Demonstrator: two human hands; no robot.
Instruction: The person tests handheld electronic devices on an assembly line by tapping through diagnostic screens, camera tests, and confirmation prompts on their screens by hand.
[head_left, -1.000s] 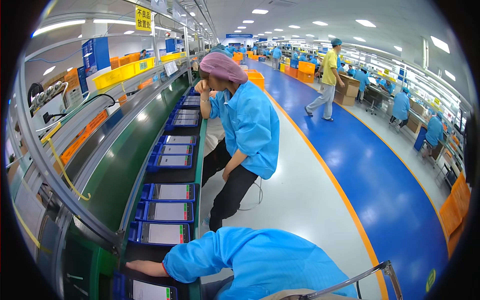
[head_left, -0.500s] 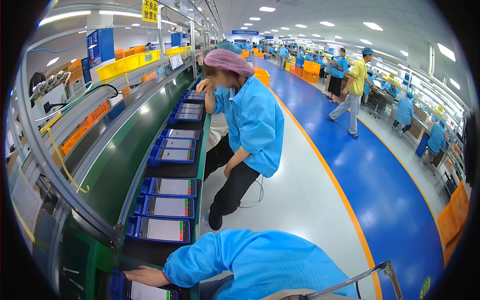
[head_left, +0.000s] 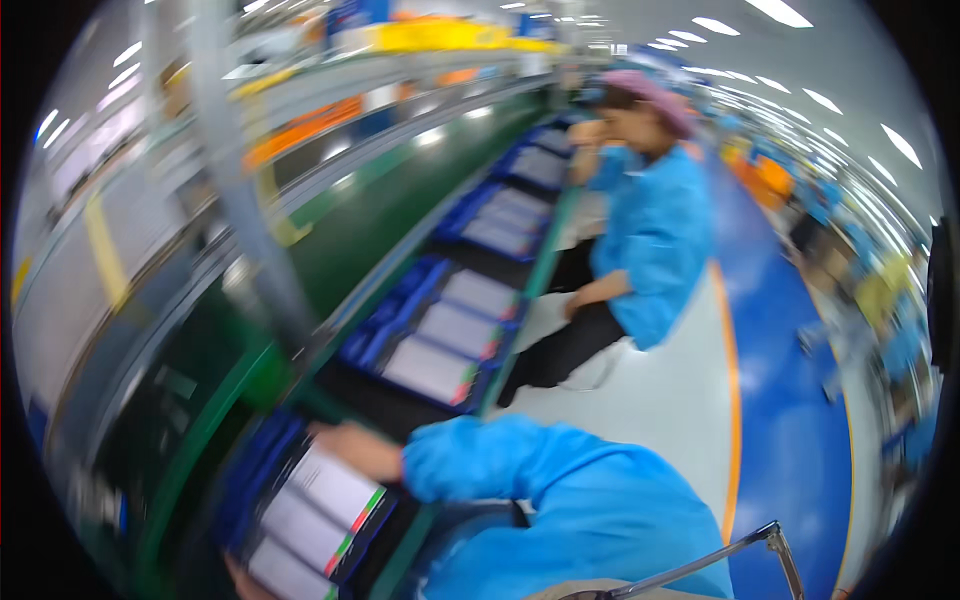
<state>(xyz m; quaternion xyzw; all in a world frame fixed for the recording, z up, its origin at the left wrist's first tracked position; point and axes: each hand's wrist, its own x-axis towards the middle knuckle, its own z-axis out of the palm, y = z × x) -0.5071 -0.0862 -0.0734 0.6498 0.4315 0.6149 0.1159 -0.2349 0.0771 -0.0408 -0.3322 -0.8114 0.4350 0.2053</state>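
Observation:
Three smartphones (head_left: 323,487) with white screens and green and red end bars lie side by side in blue trays (head_left: 262,462) at the lower left. My right hand (head_left: 355,450), at the end of a blue sleeve, is closed over the far edge of this group, its fingers blurred. Down at the near edge, only a small part of my left hand (head_left: 246,582) shows, against the trays' side. Its fingers are mostly cut off and smeared.
More blue trays with phones (head_left: 428,367) line the dark belt (head_left: 372,396) going away from me. Beside it, a co-worker (head_left: 655,230) in blue sits with one hand near the face. A metal post (head_left: 240,190) rises on the left; a yellow bin (head_left: 440,35) sits on the rack.
The view has swung left and down, with motion blur. More phones show beside my right hand, which stays on the trays. A bit of my left hand has come into sight.

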